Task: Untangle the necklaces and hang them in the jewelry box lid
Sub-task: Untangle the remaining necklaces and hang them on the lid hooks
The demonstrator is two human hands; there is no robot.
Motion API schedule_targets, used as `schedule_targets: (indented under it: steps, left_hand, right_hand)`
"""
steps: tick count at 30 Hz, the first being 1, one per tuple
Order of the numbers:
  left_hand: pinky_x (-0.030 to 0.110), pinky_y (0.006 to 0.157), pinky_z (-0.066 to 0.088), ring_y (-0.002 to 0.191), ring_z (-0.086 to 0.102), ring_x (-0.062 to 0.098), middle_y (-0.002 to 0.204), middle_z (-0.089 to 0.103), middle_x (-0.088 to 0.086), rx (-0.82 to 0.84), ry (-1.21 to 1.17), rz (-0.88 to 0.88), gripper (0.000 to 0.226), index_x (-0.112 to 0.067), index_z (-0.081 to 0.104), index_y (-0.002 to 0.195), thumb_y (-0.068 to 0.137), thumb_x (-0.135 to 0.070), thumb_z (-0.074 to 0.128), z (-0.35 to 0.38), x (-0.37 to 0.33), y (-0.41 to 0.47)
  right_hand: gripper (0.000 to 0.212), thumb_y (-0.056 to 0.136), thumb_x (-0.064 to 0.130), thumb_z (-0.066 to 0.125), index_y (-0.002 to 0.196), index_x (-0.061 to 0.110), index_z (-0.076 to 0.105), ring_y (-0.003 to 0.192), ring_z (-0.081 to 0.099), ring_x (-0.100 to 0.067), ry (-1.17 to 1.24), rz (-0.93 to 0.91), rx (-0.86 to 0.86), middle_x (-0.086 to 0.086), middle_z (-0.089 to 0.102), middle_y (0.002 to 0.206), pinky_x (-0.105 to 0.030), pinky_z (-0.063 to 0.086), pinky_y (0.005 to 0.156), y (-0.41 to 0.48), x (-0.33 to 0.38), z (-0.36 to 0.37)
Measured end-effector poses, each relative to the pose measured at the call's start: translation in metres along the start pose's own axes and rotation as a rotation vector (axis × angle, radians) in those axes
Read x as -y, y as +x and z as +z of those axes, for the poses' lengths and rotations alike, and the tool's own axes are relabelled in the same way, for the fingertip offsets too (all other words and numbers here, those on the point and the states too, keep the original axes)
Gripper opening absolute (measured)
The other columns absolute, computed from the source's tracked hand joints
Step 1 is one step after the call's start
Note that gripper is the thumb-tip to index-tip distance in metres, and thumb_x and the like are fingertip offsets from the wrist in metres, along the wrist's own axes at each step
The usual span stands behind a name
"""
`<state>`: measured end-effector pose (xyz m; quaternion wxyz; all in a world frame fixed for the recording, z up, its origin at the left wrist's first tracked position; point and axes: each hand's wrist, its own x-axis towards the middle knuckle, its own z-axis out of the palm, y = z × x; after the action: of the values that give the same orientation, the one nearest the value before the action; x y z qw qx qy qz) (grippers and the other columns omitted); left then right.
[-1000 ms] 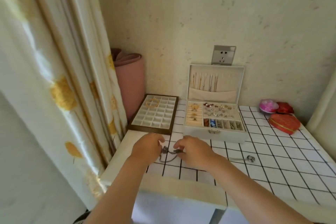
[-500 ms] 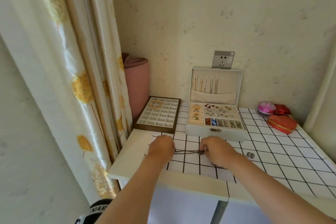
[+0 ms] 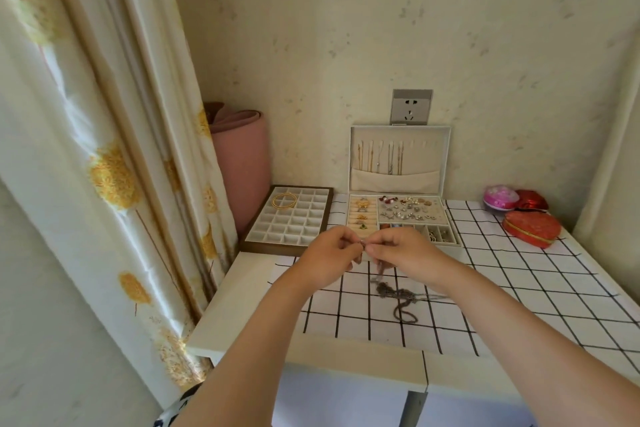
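Note:
A tangle of dark thin necklaces (image 3: 394,295) lies bunched on the checked tablecloth, with one strand rising to my hands. My left hand (image 3: 329,258) and my right hand (image 3: 401,251) are raised above the table, fingertips pinched together on the strand's end near its clasp. Behind them stands the white jewelry box (image 3: 401,218), its upright lid (image 3: 400,158) holding several thin chains on hooks above a fabric pocket. The right part of the hook row is bare.
A brown tray (image 3: 287,218) with white compartments and gold bangles sits left of the box. Red and pink heart-shaped boxes (image 3: 531,229) lie at the back right. A curtain (image 3: 104,149) hangs at left, with a pink rolled mat (image 3: 242,163) in the corner.
Both hands have lifted off the table and come together, raising one end of the necklace. The rest of the chain now trails down in a bunch on the cloth.

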<state>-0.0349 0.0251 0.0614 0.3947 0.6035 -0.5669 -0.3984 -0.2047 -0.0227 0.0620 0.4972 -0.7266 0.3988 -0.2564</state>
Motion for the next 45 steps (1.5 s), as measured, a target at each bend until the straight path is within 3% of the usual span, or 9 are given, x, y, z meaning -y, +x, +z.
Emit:
schedule_targets:
  steps: [4,9,12,18,22,26,31,35,45]
  left_hand:
    - [0.036,0.083,0.054,0.078,0.058,0.014,0.081,0.065,-0.004,0.087,0.162,0.007,0.012,-0.017,0.063,0.106,0.096,-0.014,0.057,-0.006,-0.006,0.003]
    - [0.017,0.07,0.045,0.079,0.058,0.005,0.091,0.068,-0.005,0.177,0.444,0.049,0.02,-0.018,0.075,0.106,0.096,-0.024,0.059,-0.01,-0.025,0.006]
    - [0.031,0.082,0.05,0.083,0.06,0.012,0.097,0.07,0.005,0.14,0.418,0.026,0.018,-0.018,0.075,0.093,0.094,-0.027,0.06,-0.005,-0.032,0.012]
    - [0.039,0.101,0.05,0.088,0.063,0.023,0.072,0.063,0.005,0.064,-0.052,-0.034,0.042,-0.014,0.048,0.054,0.096,-0.009,0.044,0.006,-0.04,0.033]
    - [0.035,0.067,0.054,0.055,0.047,0.021,0.06,0.04,0.004,0.136,-0.369,-0.116,0.038,-0.014,0.041,0.064,0.102,-0.018,0.042,0.013,-0.042,0.043]
    - [0.025,0.049,0.027,0.049,0.028,0.013,0.054,0.033,-0.007,0.16,0.017,-0.115,0.03,-0.018,0.05,0.068,0.097,-0.025,0.049,0.015,-0.04,0.043]
    - [0.015,0.049,0.032,0.046,0.039,0.0,0.049,0.051,-0.016,0.111,0.255,-0.036,0.028,-0.013,0.059,0.072,0.095,-0.028,0.058,0.018,-0.042,0.034]
    - [0.017,0.047,0.035,0.048,0.038,0.009,0.072,0.057,0.009,0.084,0.44,-0.037,0.032,-0.012,0.062,0.075,0.096,-0.036,0.057,0.01,-0.032,0.03]
    - [0.022,0.06,0.042,0.061,0.051,0.009,0.075,0.066,-0.004,0.207,0.717,-0.282,0.026,-0.017,0.064,0.085,0.101,-0.032,0.049,-0.017,0.001,0.033]
  right_hand:
    - [0.012,0.094,0.014,0.066,0.091,0.008,0.076,0.069,0.065,-0.018,0.021,0.021,-0.006,-0.004,0.071,0.072,-0.024,0.056,0.071,0.001,-0.004,-0.016]
    - [0.018,0.097,0.017,0.062,0.084,0.011,0.072,0.062,0.06,-0.016,-0.005,0.018,0.036,-0.004,0.069,0.07,-0.034,0.055,0.072,0.001,-0.009,-0.031]
    - [0.018,0.098,0.025,0.06,0.087,0.014,0.07,0.052,0.05,-0.01,-0.071,0.057,0.041,0.005,0.056,0.056,-0.029,0.051,0.063,-0.001,-0.01,-0.035]
    - [0.021,0.096,0.029,0.062,0.095,0.012,0.073,0.047,0.039,-0.011,0.019,0.119,0.076,0.004,0.06,0.066,-0.026,0.038,0.052,-0.005,-0.017,-0.053]
    - [0.011,0.093,0.027,0.067,0.091,0.018,0.073,0.044,0.039,-0.008,-0.04,0.114,0.011,0.006,0.058,0.062,-0.024,0.035,0.048,-0.013,-0.031,-0.067]
    - [0.011,0.092,0.029,0.069,0.088,0.02,0.074,0.046,0.047,-0.003,-0.12,0.101,-0.165,0.007,0.062,0.058,-0.02,0.039,0.053,-0.02,-0.048,-0.082]
    - [0.016,0.092,0.028,0.069,0.086,0.016,0.077,0.064,0.063,-0.004,-0.24,0.138,-0.184,0.004,0.071,0.069,-0.02,0.047,0.067,-0.026,-0.059,-0.088]
    - [0.012,0.092,0.026,0.068,0.093,0.019,0.078,0.093,0.069,-0.008,-0.128,0.17,-0.124,0.003,0.077,0.094,-0.027,0.053,0.089,-0.027,-0.062,-0.085]
    - [0.012,0.101,0.015,0.054,0.105,0.01,0.064,0.059,0.059,-0.018,0.149,0.345,0.121,-0.006,0.068,0.084,-0.034,0.054,0.061,-0.014,-0.058,-0.059]
